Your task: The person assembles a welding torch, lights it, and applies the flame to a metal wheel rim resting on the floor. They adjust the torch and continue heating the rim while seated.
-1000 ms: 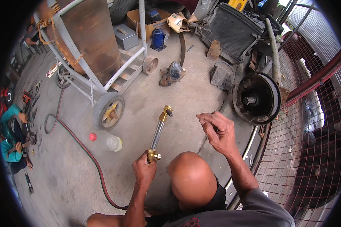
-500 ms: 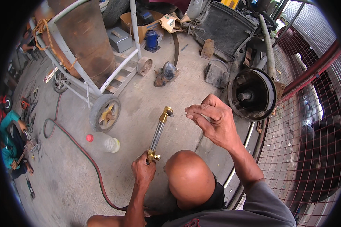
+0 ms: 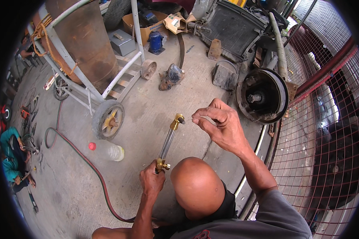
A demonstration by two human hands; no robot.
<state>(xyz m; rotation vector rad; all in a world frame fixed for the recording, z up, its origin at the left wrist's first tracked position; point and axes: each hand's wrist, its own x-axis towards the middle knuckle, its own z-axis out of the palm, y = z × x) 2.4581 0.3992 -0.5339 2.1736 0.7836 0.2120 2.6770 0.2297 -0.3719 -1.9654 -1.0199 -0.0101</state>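
My left hand is closed round the lower end of a brass and steel cutting torch, which angles up beside my bent knee. My right hand is closed in a pinch on a thin wire, held right by the torch's dark tip; whether the wire enters the tip I cannot tell. A red and green hose runs over the concrete below my left hand. A clear bottle with a red cap lies on the floor left of the torch.
A wheeled cart bears a rusty cylinder. A metal part, blue jack, radiator and drum lie ahead. Red mesh fencing lines the right. A person in teal works at far left.
My right hand has risen and moved left to the torch's tip, with the wire becoming visible in its pinch. The torch has shifted slightly right. The person at far left has moved their hands.
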